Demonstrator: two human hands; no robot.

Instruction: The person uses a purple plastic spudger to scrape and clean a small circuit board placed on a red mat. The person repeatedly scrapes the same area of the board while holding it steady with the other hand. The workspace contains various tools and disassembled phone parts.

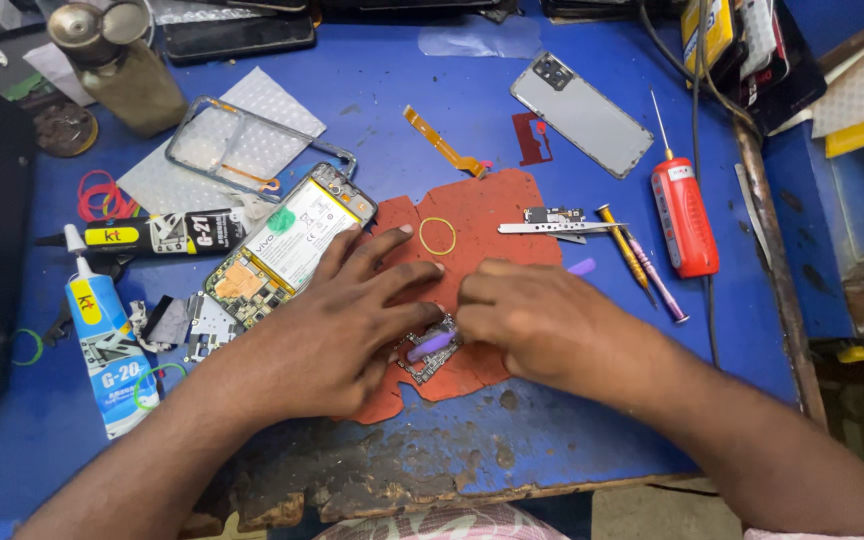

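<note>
I count two hands, one mat (pixel 492 215), one opened phone (pixel 287 245), two glue tubes. My left hand (pixel 347 320) lies flat, fingers spread, pinning a small board (pixel 430 358). My right hand (pixel 532 320), just beside, pinches a purple tool (pixel 430 346) against that metal-framed board.

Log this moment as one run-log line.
left hand: pins circuit board | right hand: works purple tool on board | surface: red mat | nearby: opened phone
</note>
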